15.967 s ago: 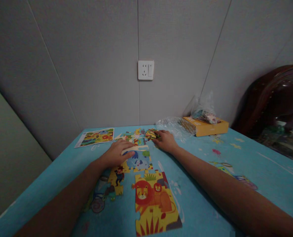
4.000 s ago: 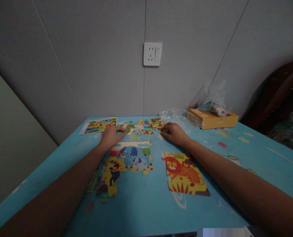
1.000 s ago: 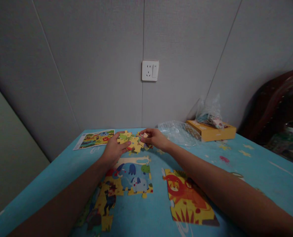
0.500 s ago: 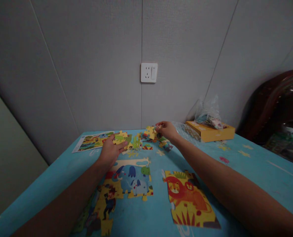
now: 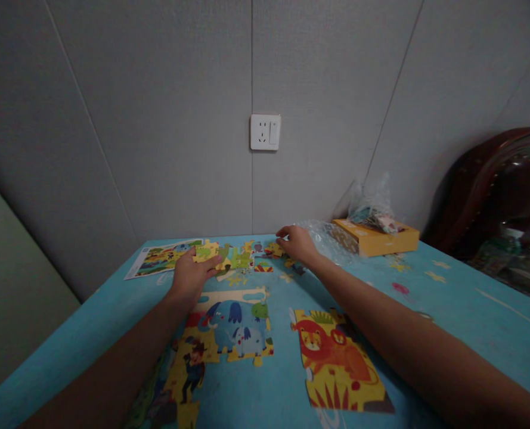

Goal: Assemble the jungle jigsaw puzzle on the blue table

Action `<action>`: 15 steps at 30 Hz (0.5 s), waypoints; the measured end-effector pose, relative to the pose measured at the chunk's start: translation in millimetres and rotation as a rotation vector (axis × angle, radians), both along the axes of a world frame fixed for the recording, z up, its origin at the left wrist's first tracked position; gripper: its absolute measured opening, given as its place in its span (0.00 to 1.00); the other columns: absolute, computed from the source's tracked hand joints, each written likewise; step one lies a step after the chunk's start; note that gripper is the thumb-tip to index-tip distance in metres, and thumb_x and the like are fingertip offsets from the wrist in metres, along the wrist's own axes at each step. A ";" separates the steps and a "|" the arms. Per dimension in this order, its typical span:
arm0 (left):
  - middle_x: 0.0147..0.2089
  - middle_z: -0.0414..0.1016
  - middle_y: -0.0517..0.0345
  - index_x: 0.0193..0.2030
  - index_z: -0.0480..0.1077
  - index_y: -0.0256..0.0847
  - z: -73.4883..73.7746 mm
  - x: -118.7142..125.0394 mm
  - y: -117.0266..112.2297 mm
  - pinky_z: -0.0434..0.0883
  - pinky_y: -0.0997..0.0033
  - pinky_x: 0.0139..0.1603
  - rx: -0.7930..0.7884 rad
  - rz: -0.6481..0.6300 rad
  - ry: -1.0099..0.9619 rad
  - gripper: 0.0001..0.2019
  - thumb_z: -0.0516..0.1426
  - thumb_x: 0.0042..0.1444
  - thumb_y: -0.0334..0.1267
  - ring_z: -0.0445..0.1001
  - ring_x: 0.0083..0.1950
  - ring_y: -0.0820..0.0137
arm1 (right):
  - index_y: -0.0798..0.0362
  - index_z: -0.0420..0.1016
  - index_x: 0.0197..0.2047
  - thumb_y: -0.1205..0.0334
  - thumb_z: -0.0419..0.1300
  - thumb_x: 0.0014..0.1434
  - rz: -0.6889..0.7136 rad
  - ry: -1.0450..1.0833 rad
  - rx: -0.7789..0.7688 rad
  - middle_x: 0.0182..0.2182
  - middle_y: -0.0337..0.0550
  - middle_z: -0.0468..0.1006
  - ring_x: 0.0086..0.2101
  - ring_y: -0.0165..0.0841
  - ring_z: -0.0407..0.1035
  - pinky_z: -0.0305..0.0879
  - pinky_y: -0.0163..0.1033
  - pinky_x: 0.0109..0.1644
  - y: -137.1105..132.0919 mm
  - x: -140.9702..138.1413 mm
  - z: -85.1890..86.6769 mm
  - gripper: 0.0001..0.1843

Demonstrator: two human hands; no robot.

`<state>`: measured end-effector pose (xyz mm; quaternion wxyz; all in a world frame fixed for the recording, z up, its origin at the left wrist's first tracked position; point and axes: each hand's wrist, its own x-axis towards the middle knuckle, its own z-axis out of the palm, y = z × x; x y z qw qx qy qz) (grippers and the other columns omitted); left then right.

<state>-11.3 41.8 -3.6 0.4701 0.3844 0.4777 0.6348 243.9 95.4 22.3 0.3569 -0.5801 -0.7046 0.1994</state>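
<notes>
My left hand point(image 5: 190, 275) holds a yellow-and-green puzzle piece point(image 5: 203, 251) between thumb and fingers, by the loose pieces at the back of the table. My right hand point(image 5: 297, 243) hovers over a small heap of puzzle pieces point(image 5: 273, 250), fingers bent and a little apart, with nothing visible in them. Green-and-yellow pieces point(image 5: 240, 258) lie between the two hands. Nearer me is a joined elephant section point(image 5: 229, 325), which connects to a part with a figure in a hat point(image 5: 194, 369). A joined lion section point(image 5: 336, 360) lies apart on the right.
A printed picture sheet point(image 5: 135, 269) lies at the back left. Bubble wrap point(image 5: 325, 238) and a yellow box point(image 5: 387, 241) with a clear plastic bag point(image 5: 372, 205) on top are at the back right. Behind the blue table covering point(image 5: 452, 322) stands a grey wall with a socket point(image 5: 265, 132).
My right hand has let go of a yellow puzzle piece, which now lies on the heap, and its fingers have drawn slightly off. My left hand still holds its piece. The view has shifted slightly.
</notes>
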 end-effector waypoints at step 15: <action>0.38 0.80 0.50 0.41 0.67 0.37 -7.7 16.9 -11.6 0.82 0.64 0.33 -0.028 -0.378 0.116 0.14 0.65 0.49 0.29 0.82 0.33 0.63 | 0.57 0.73 0.39 0.56 0.69 0.49 0.410 0.255 -0.217 0.19 0.34 0.70 0.20 0.26 0.62 0.55 0.32 0.24 -9.9 -28.7 -24.1 0.18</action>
